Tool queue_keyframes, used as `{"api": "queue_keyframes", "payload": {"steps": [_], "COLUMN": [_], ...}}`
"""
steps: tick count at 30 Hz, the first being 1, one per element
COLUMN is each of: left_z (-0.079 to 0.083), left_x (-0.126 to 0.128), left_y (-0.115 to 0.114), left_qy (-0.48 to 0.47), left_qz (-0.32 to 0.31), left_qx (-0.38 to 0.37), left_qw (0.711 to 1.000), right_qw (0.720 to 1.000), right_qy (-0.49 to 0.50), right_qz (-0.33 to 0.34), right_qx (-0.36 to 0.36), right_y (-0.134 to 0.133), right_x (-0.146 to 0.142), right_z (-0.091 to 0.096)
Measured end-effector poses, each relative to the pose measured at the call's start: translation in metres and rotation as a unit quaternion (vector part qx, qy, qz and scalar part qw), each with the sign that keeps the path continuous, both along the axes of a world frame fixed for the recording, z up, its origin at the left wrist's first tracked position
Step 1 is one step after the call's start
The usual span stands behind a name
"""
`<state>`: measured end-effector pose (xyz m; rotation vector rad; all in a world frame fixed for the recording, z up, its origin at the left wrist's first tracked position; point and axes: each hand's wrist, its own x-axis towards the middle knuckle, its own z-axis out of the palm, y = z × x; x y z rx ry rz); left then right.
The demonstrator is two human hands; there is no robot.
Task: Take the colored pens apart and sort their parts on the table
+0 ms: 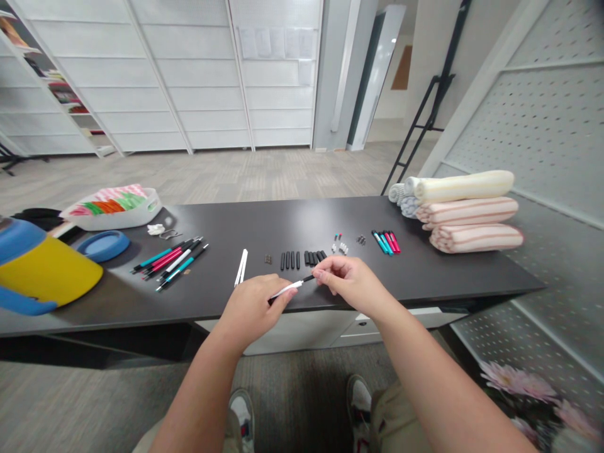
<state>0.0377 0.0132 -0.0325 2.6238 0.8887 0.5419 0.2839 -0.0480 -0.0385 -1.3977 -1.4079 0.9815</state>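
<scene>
White basket (113, 220) holding colourful items (111, 202), handheld pen (290, 288)

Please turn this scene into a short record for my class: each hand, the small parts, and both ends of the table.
Left hand: holds a white pen tube
Right hand: fingertips at a dark piece by the tube's end
Small parts: white sticks, black cylinders, teal and red pieces
Left end: pens, yellow-and-blue jug, white basket
Right end: rolled cloths, stacked
Surface: dark table
</scene>
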Motion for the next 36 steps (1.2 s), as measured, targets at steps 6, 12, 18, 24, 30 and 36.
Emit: {"api": "queue_keyframes", "payload": {"steps": [6, 12, 18, 24, 30, 36], "left_z": [-0.002, 0.005, 0.004, 0.005, 0.004, -0.001], "left_x": [-0.001, 0.005, 0.007, 0.004, 0.002, -0.001], "left_y": [-0.001, -0.007, -0.006, -0.005, -0.003, 0.004], "left_qy": [-0.050, 0.002, 0.025, 0.000, -0.063, -0.216], "left_qz": [-0.020, 0.018, 0.051, 0.063, 0.072, 0.142], "left_qx": [-0.013, 0.011, 0.021, -0.010, -0.061, -0.155], "left_qw": [0.998, 1.000, 0.998, 0.998, 0.994, 0.953], "right_qw": [0.997, 0.999, 0.996, 0.964, 0.945, 0.983], "right_qy": [0.080, 0.023, 0.080, 0.258, 0.304, -0.053], "right_qz": [-0.007, 0.033, 0.019, -0.041, -0.100, -0.146], "right_qx": [0.011, 0.018, 0.015, 0.042, 0.061, 0.101], "right_y": [0.002, 0.001, 0.001, 0.002, 0.006, 0.004], "right_x": [0.003, 0.000, 0.001, 0.001, 0.000, -0.012], "right_z": [-0.003, -0.001, -0.004, -0.003, -0.001, -0.004]}}
